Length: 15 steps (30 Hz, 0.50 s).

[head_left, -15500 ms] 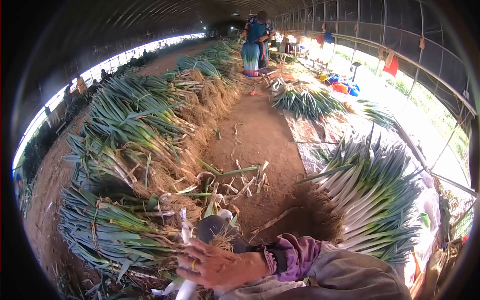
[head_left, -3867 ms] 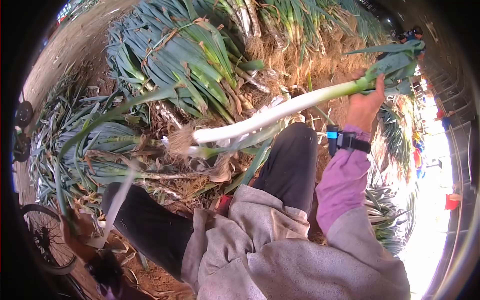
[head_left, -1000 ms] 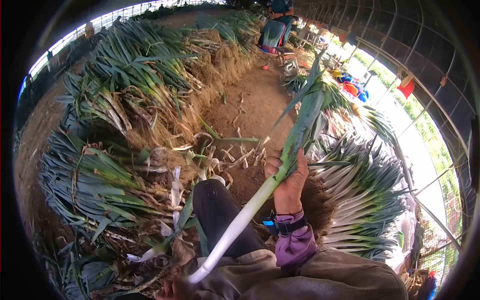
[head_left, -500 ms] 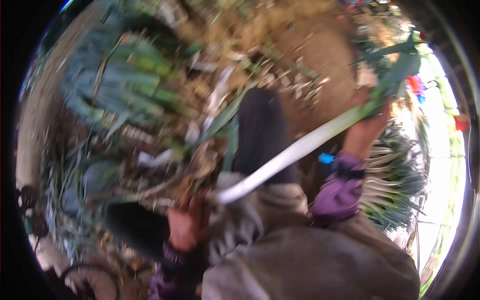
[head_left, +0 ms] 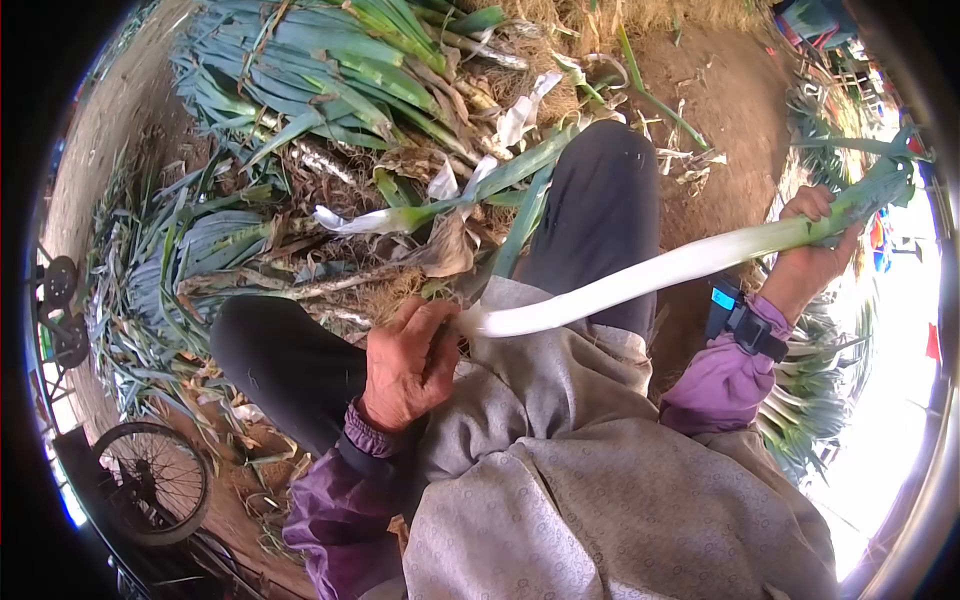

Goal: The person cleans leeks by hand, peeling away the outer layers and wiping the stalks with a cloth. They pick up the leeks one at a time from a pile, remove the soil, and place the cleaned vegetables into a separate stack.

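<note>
A long leek [head_left: 640, 282] with a white shaft lies slantwise above my lap, its green top at the upper right. My right hand [head_left: 815, 250] is closed round the green part below the leaves. At the other end, my left hand [head_left: 408, 362] has its fingers curled in against the brownish root tuft [head_left: 466, 322]; the fingertips are partly hidden. Just beyond that hand, another leek [head_left: 385, 220] lies on the litter with its white end to the left.
A large pile of untrimmed leeks [head_left: 330, 75] lies ahead to the left, more leek leaves [head_left: 200, 250] below it. Cleaned leeks [head_left: 810, 385] are stacked at the right. Dry peelings [head_left: 690, 175] litter the soil. A spoked wheel [head_left: 152, 482] stands at lower left.
The view has shifted and sharpened. The leek is still between both hands, now lying flatter, with my right hand farther to the right. My left hand stays at the root end.
</note>
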{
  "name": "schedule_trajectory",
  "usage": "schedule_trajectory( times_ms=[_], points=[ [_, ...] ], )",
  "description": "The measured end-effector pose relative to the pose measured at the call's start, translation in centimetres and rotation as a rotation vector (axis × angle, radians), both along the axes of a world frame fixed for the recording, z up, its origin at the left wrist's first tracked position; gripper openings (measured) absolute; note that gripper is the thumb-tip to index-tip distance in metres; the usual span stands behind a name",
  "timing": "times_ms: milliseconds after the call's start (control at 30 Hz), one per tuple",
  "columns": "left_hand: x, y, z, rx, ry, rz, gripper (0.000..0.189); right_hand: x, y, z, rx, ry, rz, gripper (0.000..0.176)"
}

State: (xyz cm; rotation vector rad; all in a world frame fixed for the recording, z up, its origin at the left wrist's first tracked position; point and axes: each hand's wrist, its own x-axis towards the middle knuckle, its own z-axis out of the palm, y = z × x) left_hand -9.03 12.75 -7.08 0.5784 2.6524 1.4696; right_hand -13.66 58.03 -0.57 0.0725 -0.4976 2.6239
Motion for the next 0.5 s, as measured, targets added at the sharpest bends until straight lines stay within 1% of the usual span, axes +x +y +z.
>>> schedule_trajectory(
  times_ms=[33,233,367,433,500],
  points=[
    [0.0,-0.1,0.1,0.012,-0.024,0.0,0.025,0.0,0.0,0.0,0.004,0.002,-0.011,0.026],
    [0.1,-0.2,-0.7,-0.204,0.201,-0.093,0.031,-0.1,-0.7,0.3,0.029,-0.013,-0.012,0.027],
    [0.7,0.3,-1.5,-0.368,0.279,-0.133,0.032,0.1,-1.7,1.1,0.089,0.02,-0.014,0.032],
    [1.0,0.6,-2.0,-0.393,0.301,-0.118,0.033,0.2,-2.4,1.8,0.103,0.031,-0.035,0.036],
    [1.3,1.0,-2.5,-0.407,0.315,-0.099,0.032,0.4,-2.9,2.4,0.062,0.041,0.051,0.035]
  ],
)
